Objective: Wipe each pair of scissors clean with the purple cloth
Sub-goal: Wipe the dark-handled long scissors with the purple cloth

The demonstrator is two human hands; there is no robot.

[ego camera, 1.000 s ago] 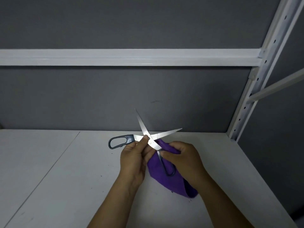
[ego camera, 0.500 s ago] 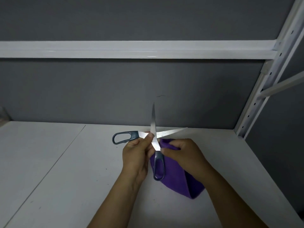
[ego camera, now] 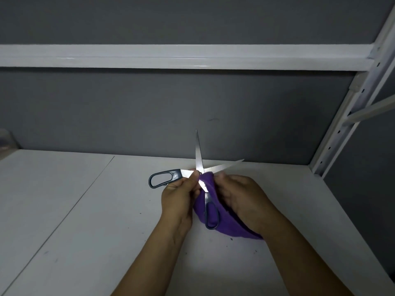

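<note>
A pair of scissors (ego camera: 199, 154) with dark grey handles is held spread wide above the white shelf. One blade points up, the other to the right. My left hand (ego camera: 179, 197) pinches the scissors at the pivot, with one handle loop sticking out to the left. My right hand (ego camera: 241, 197) holds the purple cloth (ego camera: 226, 223) bunched against the scissors just right of the pivot. The second handle loop hangs down in front of the cloth.
The white shelf board (ego camera: 85, 221) has a seam running diagonally on its left part. A grey back wall and a white crossbar (ego camera: 171, 56) stand behind. A white perforated upright (ego camera: 350, 112) rises at the right, beyond the shelf's right edge.
The upward blade has swung from leaning left to nearly vertical. The cloth in my right hand has moved up closer to the pivot.
</note>
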